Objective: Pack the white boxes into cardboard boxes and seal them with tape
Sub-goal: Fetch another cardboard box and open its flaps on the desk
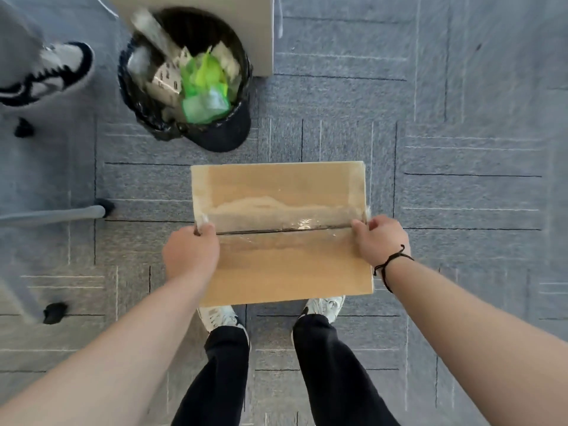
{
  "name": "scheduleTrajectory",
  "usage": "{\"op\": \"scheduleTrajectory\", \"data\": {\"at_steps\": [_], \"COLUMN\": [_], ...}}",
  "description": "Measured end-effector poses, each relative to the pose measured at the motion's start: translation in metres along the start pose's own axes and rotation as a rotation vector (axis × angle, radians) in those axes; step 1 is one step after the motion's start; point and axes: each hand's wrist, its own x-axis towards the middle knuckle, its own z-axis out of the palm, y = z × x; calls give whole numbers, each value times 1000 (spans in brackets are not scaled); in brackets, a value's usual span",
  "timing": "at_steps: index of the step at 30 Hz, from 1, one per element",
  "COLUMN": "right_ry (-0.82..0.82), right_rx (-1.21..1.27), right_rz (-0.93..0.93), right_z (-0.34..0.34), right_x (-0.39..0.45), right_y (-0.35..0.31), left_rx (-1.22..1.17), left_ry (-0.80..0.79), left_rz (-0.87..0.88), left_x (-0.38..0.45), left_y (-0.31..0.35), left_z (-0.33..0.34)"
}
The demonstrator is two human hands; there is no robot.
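Black-lined trash bin (215,130) on grey carpet tiles (461,133), full of green plastic bags (203,87) and paper scraps. Beside it, a white panel (239,13). Another person's black-and-white sneaker (46,72) far left. Chair-base casters (54,312) left.

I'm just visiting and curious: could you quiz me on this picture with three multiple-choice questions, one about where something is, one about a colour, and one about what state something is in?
1. Where is the waste bin relative to the cardboard box?
A. beyond it, to the left
B. on top of it
C. behind the person's feet

2. What colour is the bag lying in the bin?
A. red
B. green
C. purple

3. What state are the box's top flaps in?
A. standing wide open
B. torn off
C. closed, with clear tape along the seam

Answers:
1 A: the bin stands on the carpet past the box's far left corner.
2 B: the green bag shows among the rubbish.
3 C: the clear tape shines over the seam between the left hand and right hand.
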Motion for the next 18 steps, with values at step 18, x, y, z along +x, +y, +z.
{"op": "scheduleTrajectory", "data": {"at_steps": [18], "right_ry": [368], "right_rx": [351], "right_rz": [-98], "right_z": [-375], "right_x": [-207], "right_y": [-55], "left_rx": [-70], "left_ry": [136], "left_rz": [470], "left_x": [-269], "left_y": [234], "left_z": [-224]}}
